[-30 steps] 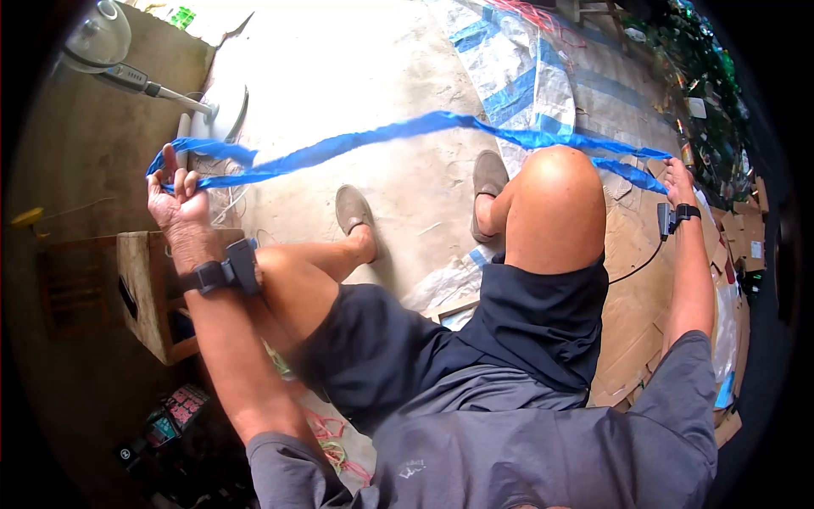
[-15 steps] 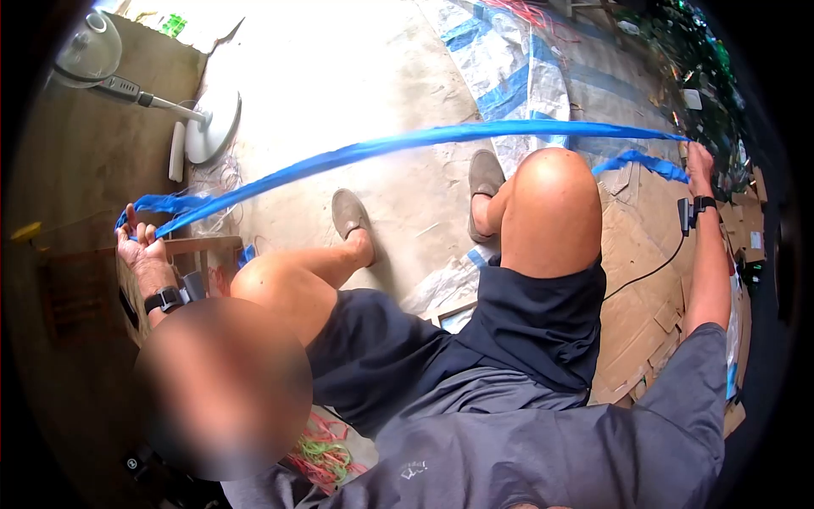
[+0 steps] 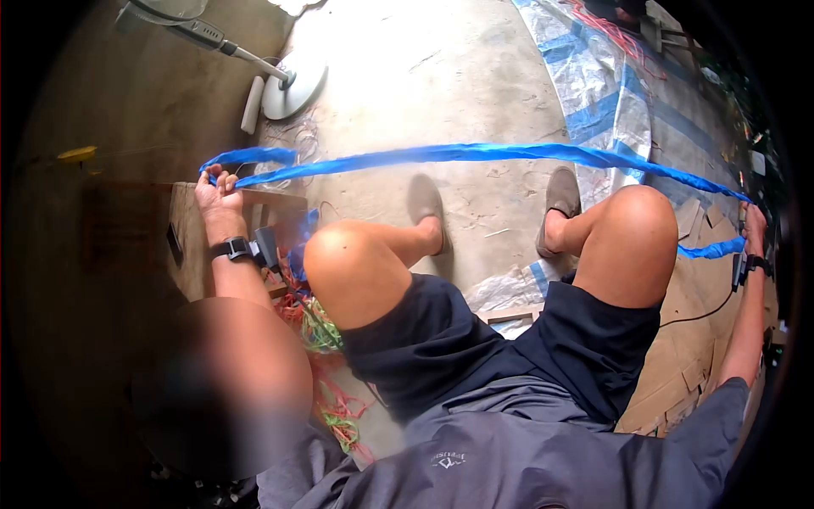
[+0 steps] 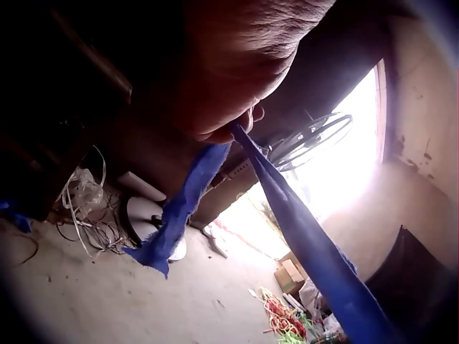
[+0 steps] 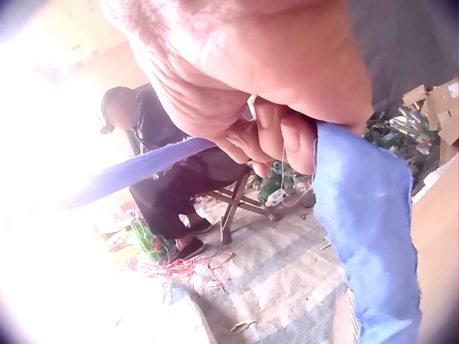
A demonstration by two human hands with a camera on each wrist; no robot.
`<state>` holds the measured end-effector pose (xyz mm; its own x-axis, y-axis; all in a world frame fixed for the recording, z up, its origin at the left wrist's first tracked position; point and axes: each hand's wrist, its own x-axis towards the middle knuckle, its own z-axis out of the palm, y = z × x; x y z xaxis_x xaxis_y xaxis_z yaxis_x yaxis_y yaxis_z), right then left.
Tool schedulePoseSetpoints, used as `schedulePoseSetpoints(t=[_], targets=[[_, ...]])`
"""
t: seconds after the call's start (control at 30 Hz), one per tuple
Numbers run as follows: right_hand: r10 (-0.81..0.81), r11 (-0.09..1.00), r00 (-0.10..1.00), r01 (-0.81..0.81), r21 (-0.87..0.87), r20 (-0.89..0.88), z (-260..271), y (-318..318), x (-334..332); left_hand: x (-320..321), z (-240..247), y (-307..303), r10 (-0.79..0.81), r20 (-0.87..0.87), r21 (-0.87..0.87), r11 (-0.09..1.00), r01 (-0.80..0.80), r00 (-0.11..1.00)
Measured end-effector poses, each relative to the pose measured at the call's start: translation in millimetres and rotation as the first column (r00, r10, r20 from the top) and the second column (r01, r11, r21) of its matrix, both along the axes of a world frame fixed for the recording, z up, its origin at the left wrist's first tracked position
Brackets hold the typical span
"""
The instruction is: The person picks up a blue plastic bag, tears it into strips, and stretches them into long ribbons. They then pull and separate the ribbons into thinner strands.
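Blue strip (image 3: 441,153) | long axis crosswise | left hand (image 3: 219,202) to right hand (image 3: 754,224)

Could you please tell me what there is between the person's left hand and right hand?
In the head view, one long blue strip spans the stretch from the left hand to the right hand, above the floor.

Blue strip (image 5: 367,229) (both wrist views) cropped below.
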<state>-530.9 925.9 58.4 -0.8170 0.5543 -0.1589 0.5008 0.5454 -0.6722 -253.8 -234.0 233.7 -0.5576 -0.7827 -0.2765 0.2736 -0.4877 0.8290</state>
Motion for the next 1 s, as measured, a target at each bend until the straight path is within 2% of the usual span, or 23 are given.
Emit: schedulePoseSetpoints(t=[0.07, 0.1, 0.17, 0.2, 0.23, 0.27, 0.3, 0.33, 0.37, 0.4, 0.43, 0.47, 0.5, 0.57, 0.6, 0.63, 0.7, 0.77, 0.83, 0.87, 0.9, 0.97, 1.0], targets=[[-0.008, 1.000, 1.000, 0.008, 0.030, 0.013, 3, -14, 5, 1, 3, 9, 0.006, 0.016, 0.005, 1.000, -0.006, 1.000], [0.055, 0.998, 0.997, -0.055, 0.000, -0.045, 5, -15, 6, 4, -4, -10, -0.101, 0.006, -0.035, 0.994, 0.102, 0.995], [0.121, 0.971, 0.987, -0.140, -0.194, -0.104, 19, -34, 11, 2, -1, -18, -0.146, -0.026, 0.052, 0.988, 0.147, 0.989], [0.211, 0.917, 0.967, -0.247, -0.314, -0.144, 26, -41, 6, -7, 12, 12, -0.118, 0.023, -0.033, 0.992, 0.119, 0.993], [0.172, 0.927, 0.961, -0.232, -0.295, -0.215, 47, -88, 11, -14, 13, 22, -0.173, -0.018, -0.065, 0.983, 0.172, 0.985], [0.201, 0.926, 0.949, -0.265, -0.269, -0.243, 59, -115, 5, -23, 20, 40, -0.251, -0.082, -0.036, 0.968, 0.249, 0.964], [0.193, 0.938, 0.941, -0.260, -0.229, -0.278, 91, -173, 11, -33, 17, 39, -0.394, -0.187, 0.002, 0.916, 0.402, 0.900], [0.267, 0.913, 0.921, -0.336, -0.233, -0.282, 93, -184, -7, -48, 20, 55, -0.476, -0.191, -0.013, 0.876, 0.483, 0.859], [0.320, 0.882, 0.872, -0.416, -0.219, -0.370, 99, -212, -14, -64, 25, 78, -0.551, -0.191, -0.032, 0.830, 0.556, 0.812], [0.373, 0.848, 0.818, -0.492, -0.198, -0.437, 110, -246, -13, -78, 27, 105, -0.569, -0.165, -0.083, 0.822, 0.563, 0.806], [0.423, 0.807, 0.754, -0.566, -0.170, -0.503, 128, -285, -11, -90, 28, 136, -0.564, -0.156, -0.064, 0.825, 0.561, 0.811], [0.645, 0.713, 0.751, -0.526, 0.463, -0.140, 176, -337, 24, -100, 30, 170, -0.579, -0.099, -0.087, 0.815, 0.573, 0.809], [0.567, 0.228, 0.801, -0.377, 0.898, 0.193, 225, -391, 59, -109, 30, 200, -0.590, -0.041, -0.110, 0.805, 0.583, 0.807], [0.868, 0.214, 0.497, -0.396, 0.893, 0.012, 195, -394, 17, -123, 15, 239, -0.623, -0.070, -0.004, 0.781, 0.624, 0.779], [0.917, 0.343, 0.372, -0.554, 0.758, -0.143, 186, -402, 6, -129, 9, 262, -0.610, -0.005, -0.027, 0.792, 0.610, 0.792], [0.910, 0.408, 0.267, -0.708, 0.576, -0.317, 189, -434, 8, -132, 7, 289, -0.592, 0.061, -0.049, 0.802, 0.595, 0.804], [0.852, 0.463, 0.383, -0.870, 0.171, -0.357, 204, -478, 19, -135, -1, 323, -0.784, -0.097, -0.104, 0.620, 0.777, 0.613], [0.984, 0.177, 0.131, -0.805, 0.567, -0.120, 201, -499, 18, -137, -1, 363, -0.769, -0.110, -0.110, 0.639, 0.761, 0.630], [0.948, 0.275, 0.230, -0.940, 0.202, -0.219, 203, -533, 35, -139, -2, 392, -0.809, -0.185, -0.158, 0.585, 0.795, 0.558], [0.906, 0.238, 0.123, -0.940, 0.245, -0.406, 188, -546, 32, -139, 5, 411, -0.807, -0.102, -0.193, 0.590, 0.784, 0.582], [0.863, 0.206, 0.104, -0.966, 0.155, -0.495, 186, -557, 40, -140, 3, 424, -0.789, -0.092, -0.161, 0.614, 0.773, 0.607], [0.912, 0.251, 0.137, -0.932, 0.262, -0.387, 180, -574, 38, -143, -11, 435, -0.791, -0.183, -0.032, 0.598, 0.801, 0.583], [0.892, 0.261, 0.148, -0.940, 0.221, -0.427, 173, -576, 36, -142, -16, 436, -0.825, -0.013, -0.259, 0.549, 0.795, 0.565]])
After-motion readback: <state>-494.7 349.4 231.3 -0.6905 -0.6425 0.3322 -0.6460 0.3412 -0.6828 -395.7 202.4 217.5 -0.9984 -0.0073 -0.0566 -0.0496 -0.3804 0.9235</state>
